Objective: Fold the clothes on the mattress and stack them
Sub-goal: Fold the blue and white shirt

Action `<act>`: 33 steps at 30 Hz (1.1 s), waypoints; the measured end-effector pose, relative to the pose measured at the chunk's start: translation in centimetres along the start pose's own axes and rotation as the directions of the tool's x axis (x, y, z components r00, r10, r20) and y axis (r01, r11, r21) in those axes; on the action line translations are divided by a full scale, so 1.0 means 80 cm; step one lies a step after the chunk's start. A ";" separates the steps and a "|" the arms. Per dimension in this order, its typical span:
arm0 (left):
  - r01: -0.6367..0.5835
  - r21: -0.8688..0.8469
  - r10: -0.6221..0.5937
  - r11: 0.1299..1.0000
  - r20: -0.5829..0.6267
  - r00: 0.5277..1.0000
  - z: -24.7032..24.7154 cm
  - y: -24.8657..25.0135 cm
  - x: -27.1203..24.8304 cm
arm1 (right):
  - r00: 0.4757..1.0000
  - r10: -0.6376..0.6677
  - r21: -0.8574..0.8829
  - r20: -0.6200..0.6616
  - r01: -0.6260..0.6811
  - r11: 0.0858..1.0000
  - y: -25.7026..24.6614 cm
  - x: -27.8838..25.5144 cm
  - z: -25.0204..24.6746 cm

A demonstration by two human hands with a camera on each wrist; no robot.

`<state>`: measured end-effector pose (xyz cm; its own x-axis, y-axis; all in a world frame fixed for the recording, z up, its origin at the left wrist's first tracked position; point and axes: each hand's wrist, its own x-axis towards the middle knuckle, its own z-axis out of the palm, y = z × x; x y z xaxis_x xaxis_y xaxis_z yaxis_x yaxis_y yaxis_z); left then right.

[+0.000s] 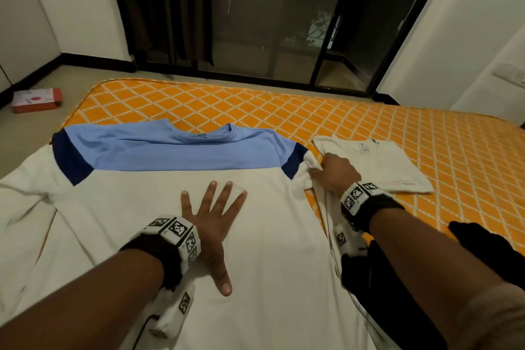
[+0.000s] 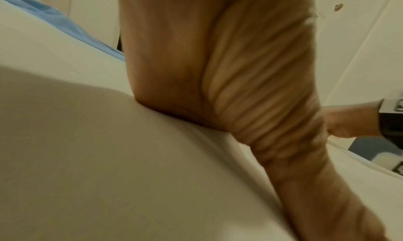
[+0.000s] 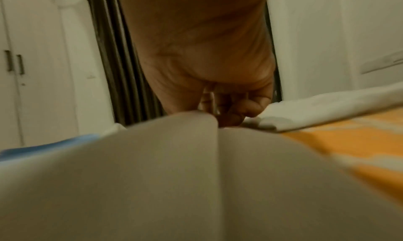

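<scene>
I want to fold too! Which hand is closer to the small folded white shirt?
Right. The right hand grips a sleeve beside the folded white shirt; the left hand presses flat farther away.

I am in a home bedroom: an orange, white-latticed mattress (image 1: 369,133) lies on the beige floor (image 1: 42,125), dark curtains (image 1: 170,8) and glass sliding doors (image 1: 270,23) at twelve o'clock, white wardrobe doors (image 3: 13,63) nearby.
</scene>
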<state>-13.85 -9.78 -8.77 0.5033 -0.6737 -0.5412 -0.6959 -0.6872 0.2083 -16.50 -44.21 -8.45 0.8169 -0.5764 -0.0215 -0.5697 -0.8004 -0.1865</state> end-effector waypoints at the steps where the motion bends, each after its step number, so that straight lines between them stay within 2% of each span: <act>1: -0.002 -0.007 0.002 1.000 -0.002 1.000 0.001 0.000 0.001 | 0.999 0.018 0.013 -0.037 -0.018 1.000 0.001 0.012 -0.006; 4: -0.015 -0.028 0.015 0.999 -0.002 1.000 0.004 -0.004 0.007 | 0.991 0.094 -0.071 -0.100 -0.101 0.992 0.003 0.045 -0.024; 6: -0.019 -0.030 0.019 0.999 0.001 1.000 0.006 -0.005 0.011 | 0.987 0.125 -0.205 -0.101 -0.143 0.968 -0.009 0.053 -0.031; 8: -0.011 -0.025 0.011 1.000 0.009 1.000 0.007 -0.005 0.013 | 0.990 0.091 -0.369 -0.105 -0.123 0.921 -0.038 0.054 -0.032; 10: -0.001 -0.001 0.001 1.000 0.012 1.000 0.009 -0.005 0.013 | 0.988 -0.091 -0.482 -0.125 0.020 0.876 -0.079 0.049 -0.028; 11: 0.003 0.006 -0.003 1.000 0.011 1.000 0.009 -0.005 0.013 | 0.968 -0.237 -0.463 -0.087 0.172 0.870 -0.102 0.047 -0.020; 13: 0.013 0.015 -0.013 1.000 0.015 1.000 0.008 -0.004 0.012 | 0.861 -0.499 -0.210 0.093 0.507 0.836 -0.150 0.034 0.001; 15: 0.028 0.042 -0.029 0.999 0.023 0.999 0.007 -0.002 0.014 | 0.739 -0.613 0.013 0.278 0.636 0.772 -0.187 0.021 0.027; 16: 0.034 0.055 -0.036 0.998 0.025 0.999 0.007 -0.001 0.015 | 0.716 -0.613 0.007 0.334 0.648 0.762 -0.198 0.021 0.040; 17: 0.039 0.063 -0.041 0.997 0.021 0.999 0.007 -0.002 0.015 | 0.728 -0.583 -0.049 0.360 0.639 0.767 -0.203 0.028 0.050; 18: 0.041 0.063 -0.042 0.997 0.011 0.999 0.007 -0.002 0.015 | 0.763 -0.533 -0.113 0.365 0.605 0.788 -0.201 0.039 0.056; 20: 0.036 0.047 -0.036 0.998 0.002 0.999 0.009 -0.003 0.016 | 0.853 -0.390 -0.184 0.346 0.469 0.864 -0.185 0.063 0.049; 21: 0.032 0.041 -0.032 0.999 0.003 0.999 0.010 -0.003 0.016 | 0.882 -0.321 -0.201 0.344 0.404 0.892 -0.171 0.079 0.045; 23: 0.026 0.033 -0.026 0.999 0.002 1.000 0.012 -0.005 0.018 | 0.892 -0.271 -0.242 0.361 0.371 0.896 -0.147 0.098 0.030; 25: 0.016 0.009 -0.016 1.000 0.000 1.000 0.012 -0.007 0.018 | 0.890 -0.307 -0.295 0.337 0.410 0.863 -0.137 0.095 0.013; 26: 0.007 -0.002 -0.007 1.000 -0.005 1.000 0.012 -0.008 0.019 | 0.898 -0.344 -0.326 0.273 0.423 0.845 -0.133 0.084 0.002; 28: -0.007 -0.014 0.007 1.000 -0.013 1.000 0.013 -0.009 0.021 | 0.910 -0.410 -0.332 0.069 0.408 0.850 -0.119 0.046 -0.026; 30: 0.000 -0.012 0.000 1.000 -0.023 1.000 0.014 -0.010 0.020 | 0.953 -0.298 -0.313 -0.044 0.270 0.910 -0.090 -0.011 -0.056; 32: 0.010 0.002 -0.010 1.000 -0.036 0.999 0.015 -0.008 0.020 | 0.995 -0.094 -0.331 0.020 0.096 0.939 -0.047 -0.068 -0.074; 33: 0.020 0.015 -0.019 1.000 -0.041 0.999 0.015 -0.006 0.020 | 0.995 0.000 -0.334 0.104 0.034 0.942 -0.024 -0.091 -0.076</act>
<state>-13.28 -10.20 -10.70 0.5370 -0.6707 -0.5117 -0.6933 -0.6965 0.1853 -21.90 -39.45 -1.96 0.8216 -0.5565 -0.1236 -0.5386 -0.8288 0.1513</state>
